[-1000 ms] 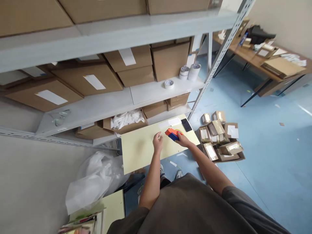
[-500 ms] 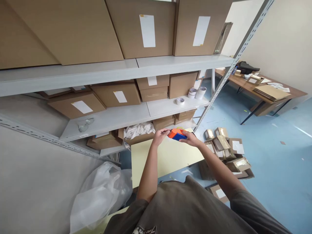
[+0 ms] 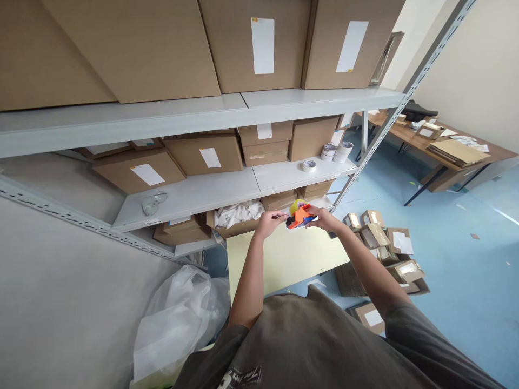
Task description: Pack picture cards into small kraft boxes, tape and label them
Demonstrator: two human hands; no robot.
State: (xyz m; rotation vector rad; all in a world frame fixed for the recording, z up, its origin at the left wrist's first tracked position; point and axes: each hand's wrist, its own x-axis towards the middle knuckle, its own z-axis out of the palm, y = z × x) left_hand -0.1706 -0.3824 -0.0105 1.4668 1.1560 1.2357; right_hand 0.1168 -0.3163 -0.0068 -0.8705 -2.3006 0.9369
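An orange and blue tape dispenser with a yellowish roll on top is held up above the pale yellow table. My right hand is closed round its right end. My left hand pinches at its left end with fingertips together; what the fingertips hold is too small to make out. Both forearms reach forward from my grey-brown shirt.
A grey metal shelving rack with cardboard boxes and tape rolls stands right behind the table. Several small taped parcels lie on the blue floor at right. A clear plastic bag sits lower left. A wooden desk is far right.
My right hand lifted the dispenser off the table to chest height. My left hand came up from the tabletop and closed on the dispenser's left end. The view tilted up.
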